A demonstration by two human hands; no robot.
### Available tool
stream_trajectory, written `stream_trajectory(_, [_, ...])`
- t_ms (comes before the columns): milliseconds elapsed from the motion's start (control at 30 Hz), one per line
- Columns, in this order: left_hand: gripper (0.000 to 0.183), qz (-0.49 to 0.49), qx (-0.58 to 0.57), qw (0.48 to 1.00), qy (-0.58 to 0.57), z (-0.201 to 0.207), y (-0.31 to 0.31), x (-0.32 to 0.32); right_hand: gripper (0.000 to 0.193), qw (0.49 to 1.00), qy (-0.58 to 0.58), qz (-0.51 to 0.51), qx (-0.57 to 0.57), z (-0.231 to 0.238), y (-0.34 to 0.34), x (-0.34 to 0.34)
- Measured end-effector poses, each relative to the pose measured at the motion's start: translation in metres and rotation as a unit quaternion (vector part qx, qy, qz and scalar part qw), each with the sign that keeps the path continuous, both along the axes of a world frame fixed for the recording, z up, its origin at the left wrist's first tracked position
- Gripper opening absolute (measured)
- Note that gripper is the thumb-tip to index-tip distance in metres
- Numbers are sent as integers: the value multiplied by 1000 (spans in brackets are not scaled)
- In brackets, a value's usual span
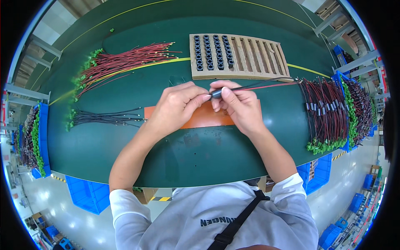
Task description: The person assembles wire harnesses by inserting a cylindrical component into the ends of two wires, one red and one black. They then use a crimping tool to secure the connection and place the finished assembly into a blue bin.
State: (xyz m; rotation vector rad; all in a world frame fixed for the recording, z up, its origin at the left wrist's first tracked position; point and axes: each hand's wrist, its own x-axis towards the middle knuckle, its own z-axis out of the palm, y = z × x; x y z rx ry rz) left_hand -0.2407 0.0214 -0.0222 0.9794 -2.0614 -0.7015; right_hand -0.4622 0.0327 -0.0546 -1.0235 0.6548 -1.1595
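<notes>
1. Far left of the bench [179,162]: red wires [129,60] lie in a loose bundle, green connectors at their left ends.
2. Nearer on the left: a smaller bundle of black wires [106,116], likewise with green connectors.
3. Left hand [177,102]: thumb and forefinger pinched on the left end of a black cylinder [216,94].
4. The cylinder is held between both hands, above the far part of an orange mat [204,118].
5. Far side, beyond the hands: cardboard tray [239,76], slotted; black rings [216,52] fill its left slots.
6. Right hand [241,104]: fingers closed around the cylinder's right side; red and black leads [271,85] extend rightward.
7. Right: piled wire assemblies [327,110] with grey sleeves, beside a blue bin [345,83].
</notes>
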Motion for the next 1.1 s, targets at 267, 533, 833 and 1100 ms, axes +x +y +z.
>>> stream_trajectory(267, [11, 1, -3, 1000, -2, 7, 10, 14, 35, 999, -18, 47, -3, 11, 0, 4])
stream_trajectory(533, [33, 25, 230, 948, 221, -15, 28, 68, 38, 995, 15, 94, -1, 4, -5, 42])
stream_trajectory(833, [30, 37, 314, 896, 312, -48, 28, 100, 38, 995, -10, 86, 53, -23, 2, 67])
stream_trajectory(1100, [25, 79, 328, 893, 297, -40, 30, 102, 37, 991, 5, 120, 52, -29, 1, 66])
